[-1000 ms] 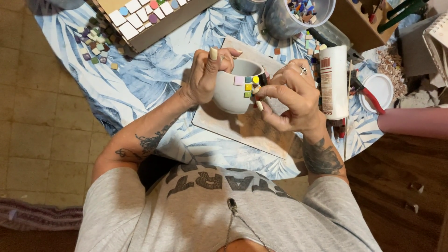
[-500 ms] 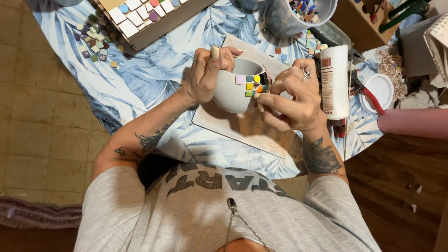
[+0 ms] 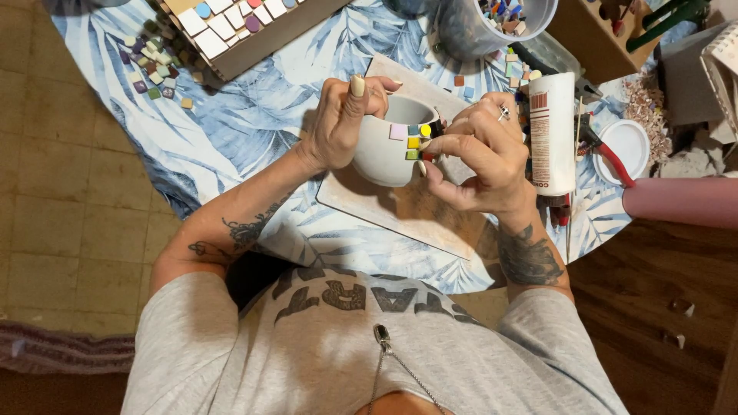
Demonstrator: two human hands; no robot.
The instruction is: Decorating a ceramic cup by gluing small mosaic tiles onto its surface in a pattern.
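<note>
The pot (image 3: 384,150), grey with small coloured tiles (image 3: 413,141) stuck near its rim, is held above a wooden board (image 3: 400,211). The left hand (image 3: 338,123) grips its side, fingers closed around it. The right hand (image 3: 480,157) pinches fingertips (image 3: 425,144) against the tiles. A white glue bottle (image 3: 551,134) lies just beside that hand.

White glue bottle (image 3: 551,131) lies lengthwise on the worktop (image 3: 254,123), just right of the right hand (image 3: 480,157); tall cylinder, white body, brown-red label block near its upper end, small dark print along the side. Clear plastic tub (image 3: 477,27) at top centre, round, holds mixed colour tile bits, no label visible. Cardboard box (image 3: 588,34) at top right, brown, open, plain sides. No signs, no screens in view.
</note>
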